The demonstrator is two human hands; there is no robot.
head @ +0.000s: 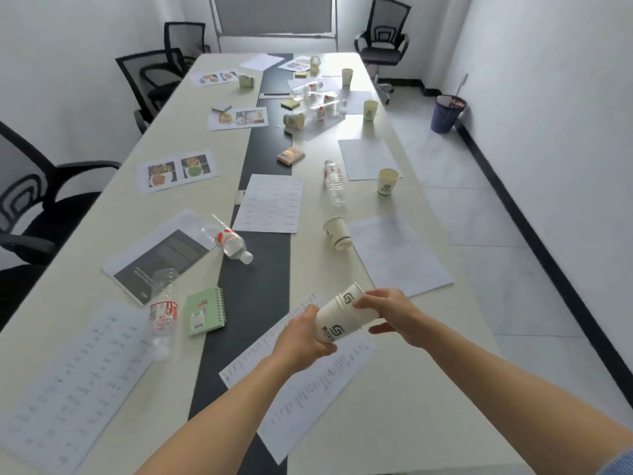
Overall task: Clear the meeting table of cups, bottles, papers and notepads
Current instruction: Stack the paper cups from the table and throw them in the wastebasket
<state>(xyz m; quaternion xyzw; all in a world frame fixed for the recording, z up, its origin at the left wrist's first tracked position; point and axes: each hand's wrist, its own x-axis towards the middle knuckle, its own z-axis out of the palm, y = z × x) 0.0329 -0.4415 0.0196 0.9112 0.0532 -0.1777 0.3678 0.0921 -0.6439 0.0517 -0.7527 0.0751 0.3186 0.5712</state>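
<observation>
Stacked cups (pixel 334 320) gripped by left hand (pixel 301 339) and right hand (pixel 390 313); tipped cup (pixel 337 233) lies beyond.

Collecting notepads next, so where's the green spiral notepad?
Head view, near left: the green spiral notepad lies flat between a red-labelled bottle and the table's dark centre strip.

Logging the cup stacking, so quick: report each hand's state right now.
Left hand: grips the outer paper cup.
Right hand: holds the inner cup, nested in the outer one.
</observation>
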